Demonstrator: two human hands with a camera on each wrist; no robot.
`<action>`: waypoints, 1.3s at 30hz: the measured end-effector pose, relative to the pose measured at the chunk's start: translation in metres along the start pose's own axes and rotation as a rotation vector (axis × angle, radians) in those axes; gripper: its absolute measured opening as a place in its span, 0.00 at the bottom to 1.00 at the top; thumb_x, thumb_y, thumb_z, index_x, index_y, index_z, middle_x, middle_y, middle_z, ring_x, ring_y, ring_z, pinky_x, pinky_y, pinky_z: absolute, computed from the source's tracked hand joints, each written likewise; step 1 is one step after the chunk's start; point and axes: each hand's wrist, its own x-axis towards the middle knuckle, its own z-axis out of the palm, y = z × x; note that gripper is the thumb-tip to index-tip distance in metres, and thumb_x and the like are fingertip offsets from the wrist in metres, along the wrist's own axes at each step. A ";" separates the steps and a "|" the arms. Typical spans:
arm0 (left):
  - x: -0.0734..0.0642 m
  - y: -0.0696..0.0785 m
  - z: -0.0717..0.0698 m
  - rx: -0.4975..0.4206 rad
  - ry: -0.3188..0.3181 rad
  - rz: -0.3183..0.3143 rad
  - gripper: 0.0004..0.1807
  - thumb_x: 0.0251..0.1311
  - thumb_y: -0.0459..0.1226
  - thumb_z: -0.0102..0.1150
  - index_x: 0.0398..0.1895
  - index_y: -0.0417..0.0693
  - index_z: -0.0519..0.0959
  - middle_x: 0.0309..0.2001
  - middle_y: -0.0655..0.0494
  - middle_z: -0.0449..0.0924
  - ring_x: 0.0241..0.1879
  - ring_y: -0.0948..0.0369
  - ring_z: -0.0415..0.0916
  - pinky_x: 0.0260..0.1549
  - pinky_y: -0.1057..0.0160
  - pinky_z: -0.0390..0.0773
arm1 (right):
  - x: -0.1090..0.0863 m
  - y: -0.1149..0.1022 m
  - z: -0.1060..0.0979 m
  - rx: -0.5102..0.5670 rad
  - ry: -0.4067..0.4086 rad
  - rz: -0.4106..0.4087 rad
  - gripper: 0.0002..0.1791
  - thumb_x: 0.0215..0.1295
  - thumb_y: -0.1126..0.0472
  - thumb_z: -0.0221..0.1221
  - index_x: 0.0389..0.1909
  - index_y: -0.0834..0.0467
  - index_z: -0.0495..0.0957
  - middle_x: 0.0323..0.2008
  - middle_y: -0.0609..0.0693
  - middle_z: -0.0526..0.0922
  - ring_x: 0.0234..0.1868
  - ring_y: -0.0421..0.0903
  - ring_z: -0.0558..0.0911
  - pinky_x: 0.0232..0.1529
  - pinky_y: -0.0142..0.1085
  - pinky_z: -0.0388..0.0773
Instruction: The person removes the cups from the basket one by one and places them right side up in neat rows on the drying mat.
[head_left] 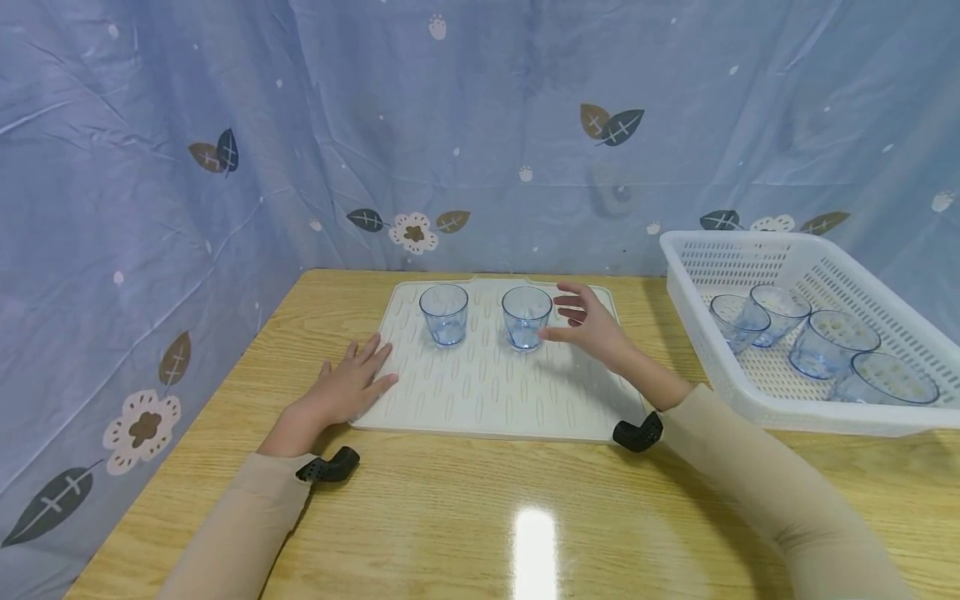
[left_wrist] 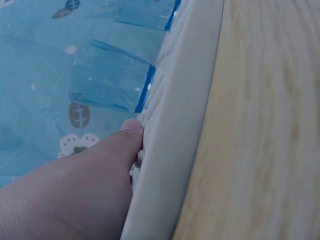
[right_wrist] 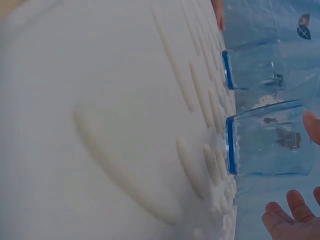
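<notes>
Two clear bluish drinking glasses stand upright on a white ridged drying mat (head_left: 480, 400). The left one (head_left: 444, 315) is in the middle of the mat's back half; the other glass (head_left: 527, 318) is just right of it. My right hand (head_left: 596, 333) is at that right glass, thumb in front by its side and fingers spread apart behind; in the right wrist view the fingers (right_wrist: 295, 215) stand off the glass wall. My left hand (head_left: 347, 390) rests on the mat's left edge with fingers extended, its thumb (left_wrist: 131, 131) on the mat's surface.
At the right, a white perforated plastic basket (head_left: 705, 350) contains several similar glasses (head_left: 834, 343). The mat lies on a wooden table (head_left: 450, 508). A blue patterned curtain (head_left: 480, 142) hangs along the table's back and left sides.
</notes>
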 end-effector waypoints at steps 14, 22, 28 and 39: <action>-0.001 0.001 -0.001 0.002 0.010 0.002 0.39 0.81 0.56 0.39 0.83 0.42 0.51 0.82 0.39 0.39 0.76 0.29 0.35 0.61 0.18 0.39 | -0.029 -0.015 -0.012 -0.030 -0.035 -0.087 0.42 0.64 0.71 0.69 0.75 0.67 0.57 0.70 0.67 0.66 0.74 0.64 0.64 0.74 0.49 0.57; 0.001 -0.001 -0.001 0.000 0.001 0.005 0.39 0.81 0.56 0.38 0.83 0.43 0.50 0.82 0.40 0.38 0.77 0.30 0.34 0.62 0.18 0.38 | -0.051 -0.019 -0.023 -0.148 -0.081 -0.202 0.40 0.62 0.72 0.70 0.72 0.69 0.61 0.69 0.65 0.68 0.73 0.63 0.65 0.74 0.51 0.58; 0.001 0.000 -0.002 0.008 0.001 0.001 0.39 0.81 0.56 0.38 0.83 0.43 0.50 0.82 0.40 0.38 0.77 0.30 0.34 0.62 0.18 0.38 | -0.062 -0.020 -0.030 -0.230 -0.116 -0.254 0.37 0.60 0.71 0.72 0.68 0.69 0.66 0.67 0.64 0.71 0.71 0.61 0.68 0.72 0.41 0.61; 0.001 0.000 0.000 -0.009 -0.003 -0.003 0.39 0.81 0.57 0.38 0.83 0.43 0.50 0.82 0.40 0.37 0.77 0.30 0.33 0.62 0.18 0.38 | -0.085 -0.029 -0.049 -0.286 -0.098 -0.367 0.28 0.63 0.72 0.69 0.64 0.67 0.72 0.63 0.61 0.76 0.65 0.47 0.74 0.64 0.22 0.65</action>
